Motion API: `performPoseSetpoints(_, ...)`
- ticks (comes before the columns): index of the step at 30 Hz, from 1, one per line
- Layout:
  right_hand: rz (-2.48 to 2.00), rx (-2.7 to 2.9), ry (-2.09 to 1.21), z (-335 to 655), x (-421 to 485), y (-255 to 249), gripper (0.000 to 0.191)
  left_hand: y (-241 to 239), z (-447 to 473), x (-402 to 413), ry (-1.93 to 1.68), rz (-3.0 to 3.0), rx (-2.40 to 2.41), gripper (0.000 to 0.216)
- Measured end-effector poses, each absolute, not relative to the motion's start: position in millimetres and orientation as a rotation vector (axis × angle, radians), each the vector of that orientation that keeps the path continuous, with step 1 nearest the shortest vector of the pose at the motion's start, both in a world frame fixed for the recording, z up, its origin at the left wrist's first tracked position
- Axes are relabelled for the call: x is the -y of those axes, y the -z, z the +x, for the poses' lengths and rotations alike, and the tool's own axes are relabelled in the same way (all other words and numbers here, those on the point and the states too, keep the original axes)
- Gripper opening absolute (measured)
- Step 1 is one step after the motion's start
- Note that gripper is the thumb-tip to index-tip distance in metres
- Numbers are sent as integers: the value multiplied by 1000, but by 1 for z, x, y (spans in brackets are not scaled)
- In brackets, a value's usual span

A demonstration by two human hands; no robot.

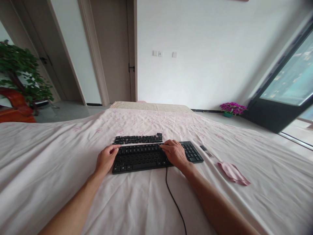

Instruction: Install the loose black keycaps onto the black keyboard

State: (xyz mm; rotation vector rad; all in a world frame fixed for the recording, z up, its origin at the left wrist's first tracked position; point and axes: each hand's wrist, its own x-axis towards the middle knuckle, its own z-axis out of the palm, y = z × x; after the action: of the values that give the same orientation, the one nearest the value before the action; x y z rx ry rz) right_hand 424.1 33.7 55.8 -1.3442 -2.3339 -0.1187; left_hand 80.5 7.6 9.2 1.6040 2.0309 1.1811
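Observation:
A black keyboard lies on a surface covered with a pale pink flowered sheet. Its cable runs toward me. Just behind it sits a row of loose black keycaps. My left hand is curled at the keyboard's upper left corner, thumb and fingers closed on its edge. My right hand rests on the keyboard's upper right-middle, fingers drawn together and pointing left over the top key rows. What those fingers pinch is hidden.
A folded pink cloth and a small dark tool lie to the right of the keyboard. On the floor by the far wall stands a purple flower pot. A dark-framed window is at right, a green plant at left.

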Motion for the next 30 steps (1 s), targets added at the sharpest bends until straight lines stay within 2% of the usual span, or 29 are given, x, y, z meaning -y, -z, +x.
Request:
performPoseSetpoints(12, -1330, 2504, 145, 417, -27, -60, 39, -11, 82, -7, -1168, 1613, -2048, 31)
performPoseSetpoints(23, -1376, 1974, -148, 430, -44, -37, 42, -6, 79, -10, -1208, 1617, -1996, 32)
performPoseSetpoints(30, -1411, 2167, -19, 426, -37, -43, 41, -4, 78, -10, -1206, 1606, -1976, 35)
